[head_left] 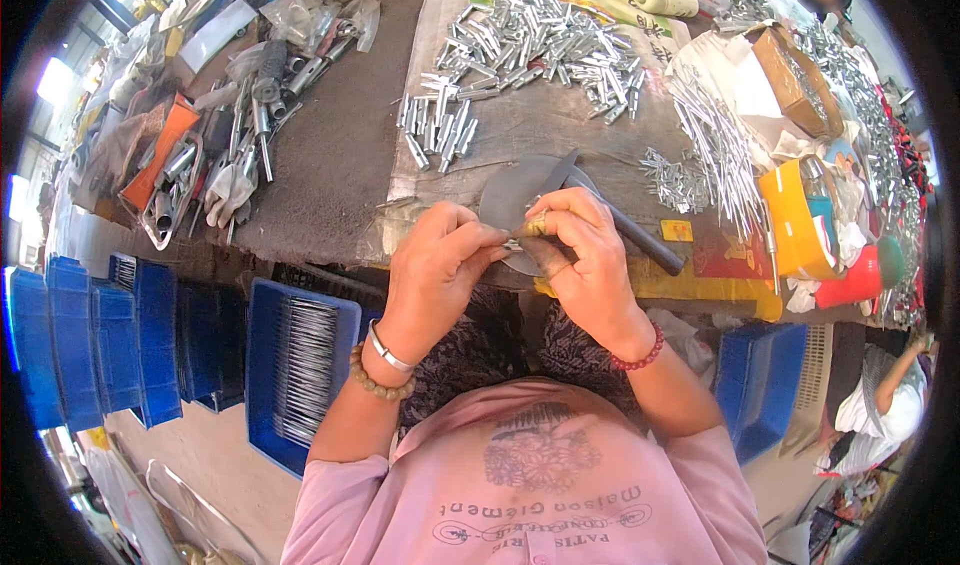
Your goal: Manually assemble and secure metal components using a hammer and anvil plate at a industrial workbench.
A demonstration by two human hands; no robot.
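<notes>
My left hand [435, 265] and my right hand [590, 250] meet at the near edge of the workbench [330, 155]. Between their fingertips they pinch a small metal part with a brass-coloured end [530, 227]. Just behind the fingers lies a round grey metal disc [515, 190], and a dark rod [650, 245] runs out to the right. A heap of short silver metal pins [530, 40] lies farther back on the bench. Thin silver rods [715, 145] are spread at the right.
Blue plastic crates [300, 365] with silver rods stand under the bench at my left, another blue crate [765, 375] at my right. Tools and a glove [225, 190] clutter the far left. A yellow container [795, 220] and a red cup [850, 280] sit at the right edge. Another person [885, 395] is at lower right.
</notes>
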